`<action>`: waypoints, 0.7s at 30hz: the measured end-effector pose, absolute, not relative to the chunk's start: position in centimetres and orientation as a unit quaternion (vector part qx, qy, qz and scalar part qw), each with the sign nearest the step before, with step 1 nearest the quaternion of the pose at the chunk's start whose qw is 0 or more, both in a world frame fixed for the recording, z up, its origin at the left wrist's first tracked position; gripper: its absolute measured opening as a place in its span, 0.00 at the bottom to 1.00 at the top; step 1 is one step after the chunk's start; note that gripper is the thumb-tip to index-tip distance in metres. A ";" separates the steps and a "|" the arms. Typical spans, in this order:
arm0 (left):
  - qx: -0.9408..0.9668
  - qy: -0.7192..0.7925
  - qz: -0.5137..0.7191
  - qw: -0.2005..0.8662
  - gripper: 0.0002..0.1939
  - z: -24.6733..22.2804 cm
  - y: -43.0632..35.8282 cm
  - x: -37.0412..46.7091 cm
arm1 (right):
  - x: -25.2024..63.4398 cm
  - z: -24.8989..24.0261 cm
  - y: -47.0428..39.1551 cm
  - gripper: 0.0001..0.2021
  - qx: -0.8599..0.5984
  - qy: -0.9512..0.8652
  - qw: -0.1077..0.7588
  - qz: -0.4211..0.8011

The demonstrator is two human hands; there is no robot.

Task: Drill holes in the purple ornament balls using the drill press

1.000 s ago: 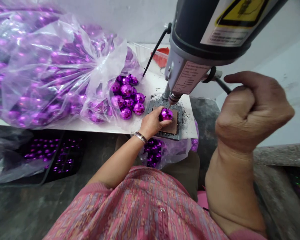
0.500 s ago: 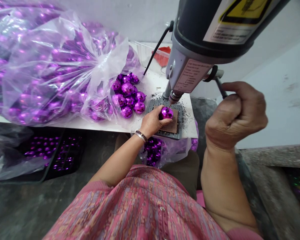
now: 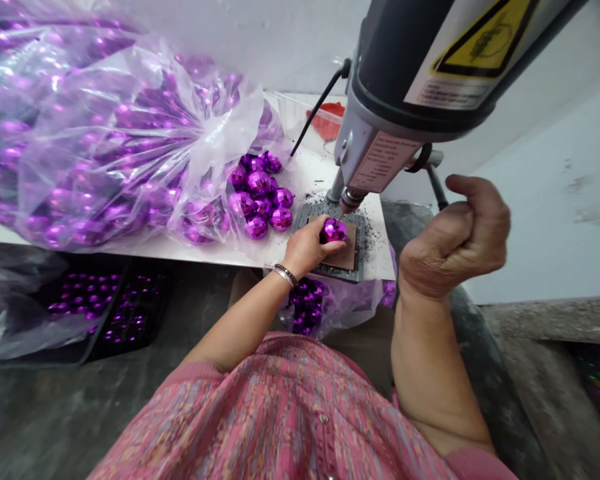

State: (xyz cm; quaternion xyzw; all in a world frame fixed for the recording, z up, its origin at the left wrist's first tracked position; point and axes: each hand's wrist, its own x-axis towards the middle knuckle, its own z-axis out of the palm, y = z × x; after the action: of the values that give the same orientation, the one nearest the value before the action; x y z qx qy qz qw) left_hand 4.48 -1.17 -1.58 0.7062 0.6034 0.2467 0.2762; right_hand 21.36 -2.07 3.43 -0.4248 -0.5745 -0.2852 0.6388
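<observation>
A shiny purple ball (image 3: 335, 230) sits between the thumb and fingers of my left hand (image 3: 307, 248), over a brown board (image 3: 347, 252) on the drill press base (image 3: 361, 270). The drill chuck (image 3: 351, 200) is just above it, its thin bit reaching down to the ball's top. My right hand (image 3: 455, 240) is curled at the end of the black-tipped lever (image 3: 436, 187) on the right of the drill press (image 3: 380, 143). Several more purple balls (image 3: 259, 182) lie in a cluster left of the base.
A big clear bag (image 3: 105, 140) of purple balls covers the left of the white table (image 3: 220, 251). Behind stands a clear container with something red (image 3: 327, 121). Another bag (image 3: 307, 307) of balls is below the table edge, and dark crates (image 3: 87, 340) are lower left.
My right hand has moved left and slightly down with the lever. My left hand still holds the ball at the same spot on the base. The view has shifted slightly.
</observation>
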 end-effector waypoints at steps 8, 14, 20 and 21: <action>0.701 0.595 0.265 0.291 0.24 -1.7 -1.2 4.4 | 21.0 5.3 -2.3 0.21 -0.427 -0.555 0.664 -0.263; 0.692 0.557 0.313 0.337 0.28 -1.5 -1.8 3.9 | 22.0 13.1 1.2 0.33 -0.460 -0.577 0.643 -0.205; 0.709 0.515 0.330 0.351 0.34 -1.5 -5.2 1.6 | 22.5 14.6 3.9 0.20 -0.515 -0.528 0.665 -0.115; 0.719 0.504 0.320 0.357 0.34 -1.5 -5.8 1.1 | 22.6 14.5 3.8 0.20 -0.517 -0.526 0.666 -0.112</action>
State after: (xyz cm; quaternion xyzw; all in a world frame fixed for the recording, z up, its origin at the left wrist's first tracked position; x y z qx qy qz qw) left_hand 1.11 -5.78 -1.54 0.7188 0.5037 0.3199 0.3566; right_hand 22.62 3.82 14.48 -0.5168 -0.5262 -0.1122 0.6659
